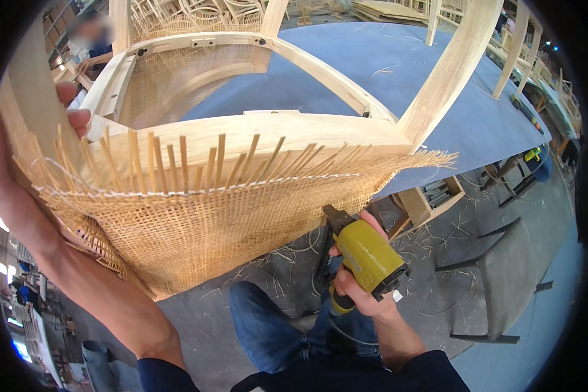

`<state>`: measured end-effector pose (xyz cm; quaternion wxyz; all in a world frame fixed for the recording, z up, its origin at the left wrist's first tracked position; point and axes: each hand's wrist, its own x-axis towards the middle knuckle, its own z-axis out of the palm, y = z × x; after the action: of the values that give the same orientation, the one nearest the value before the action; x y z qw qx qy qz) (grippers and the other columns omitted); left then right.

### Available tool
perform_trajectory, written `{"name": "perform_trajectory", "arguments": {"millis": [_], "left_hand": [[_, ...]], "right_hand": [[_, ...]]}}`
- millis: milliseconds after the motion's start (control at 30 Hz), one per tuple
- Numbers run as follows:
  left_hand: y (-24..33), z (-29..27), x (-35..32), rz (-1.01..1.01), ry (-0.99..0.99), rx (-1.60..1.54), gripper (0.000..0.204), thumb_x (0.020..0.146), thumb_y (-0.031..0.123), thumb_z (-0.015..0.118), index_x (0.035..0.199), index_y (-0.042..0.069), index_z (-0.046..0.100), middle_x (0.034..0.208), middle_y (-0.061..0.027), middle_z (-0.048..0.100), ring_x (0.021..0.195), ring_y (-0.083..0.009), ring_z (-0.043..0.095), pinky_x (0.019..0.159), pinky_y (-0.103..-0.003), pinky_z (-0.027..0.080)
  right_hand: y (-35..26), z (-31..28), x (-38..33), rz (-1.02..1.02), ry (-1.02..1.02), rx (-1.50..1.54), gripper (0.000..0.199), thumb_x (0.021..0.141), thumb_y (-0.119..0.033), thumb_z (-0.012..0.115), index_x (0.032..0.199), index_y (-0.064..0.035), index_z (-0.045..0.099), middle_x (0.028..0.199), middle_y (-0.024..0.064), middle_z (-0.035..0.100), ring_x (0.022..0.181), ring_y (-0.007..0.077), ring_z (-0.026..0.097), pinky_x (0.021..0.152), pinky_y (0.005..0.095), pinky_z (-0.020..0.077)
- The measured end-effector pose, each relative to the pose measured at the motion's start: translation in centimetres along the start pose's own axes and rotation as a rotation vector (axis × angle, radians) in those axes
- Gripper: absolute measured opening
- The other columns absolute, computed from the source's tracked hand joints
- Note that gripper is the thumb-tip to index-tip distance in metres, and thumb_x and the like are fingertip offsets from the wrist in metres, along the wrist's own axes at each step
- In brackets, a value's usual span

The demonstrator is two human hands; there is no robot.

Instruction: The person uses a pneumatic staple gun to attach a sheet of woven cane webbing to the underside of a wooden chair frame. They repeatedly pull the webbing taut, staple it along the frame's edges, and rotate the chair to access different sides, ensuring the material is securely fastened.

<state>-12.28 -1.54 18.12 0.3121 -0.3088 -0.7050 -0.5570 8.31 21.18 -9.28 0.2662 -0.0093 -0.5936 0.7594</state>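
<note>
Cane webbing (pixel 196 222) being pinned by left hand (pixel 19 176) at frame left, fingers wrapped over the chair frame (pixel 274 130) — yellow staple gun (pixel 366 255) being clenched in right hand (pixel 353 287) fingers, lower centre — a loosened hold risking slack, misplaced staples.

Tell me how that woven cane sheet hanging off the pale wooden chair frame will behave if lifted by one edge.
The woven cane sheet probably flexes rather than flops: it curves over the pale wooden chair frame. Likely light, being open mesh. Its loose strand ends look brittle and may snag.
</note>
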Motion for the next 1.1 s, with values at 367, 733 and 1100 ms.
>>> {"name": "perform_trajectory", "arguments": {"millis": [367,733,1100], "left_hand": [[-0.2,-1.4,0.5,0.023,-0.036,0.005,0.088,0.097,0.075,0.039,0.143,0.002,0.053,0.127,-0.0242,0.065,0.100,-0.0233,0.072,0.085,-0.031,0.062],[2.1,1.1,-0.6,-0.182,-0.008,-0.237,0.065,0.103,0.055,0.046,0.124,-0.004,0.062,0.104,-0.0168,0.071,0.089,-0.0173,0.070,0.071,-0.028,0.061],[0.8,0.1,-0.3,-0.013,-0.050,-0.133,0.062,0.102,0.054,0.048,0.127,-0.001,0.063,0.112,-0.0167,0.072,0.093,-0.0179,0.071,0.079,-0.030,0.061]], "right_hand": [[0.1,0.4,0.2,-0.010,0.011,-0.085,0.088,0.079,0.005,0.060,0.158,0.0016,0.023,0.114,0.0146,0.063,0.089,0.0161,0.064,0.082,0.0289,0.0514],[-1.5,1.2,-1.0,0.068,-0.004,0.117,0.095,0.079,0.012,0.056,0.162,-0.0125,0.016,0.114,0.0204,0.063,0.059,0.0115,0.060,0.055,0.0259,0.0523],[-2.6,3.1,-0.3,0.083,0.037,0.004,0.087,0.078,0.007,0.057,0.158,0.0017,0.024,0.111,0.0115,0.065,0.097,0.0174,0.065,0.072,0.0263,0.0543]]}}
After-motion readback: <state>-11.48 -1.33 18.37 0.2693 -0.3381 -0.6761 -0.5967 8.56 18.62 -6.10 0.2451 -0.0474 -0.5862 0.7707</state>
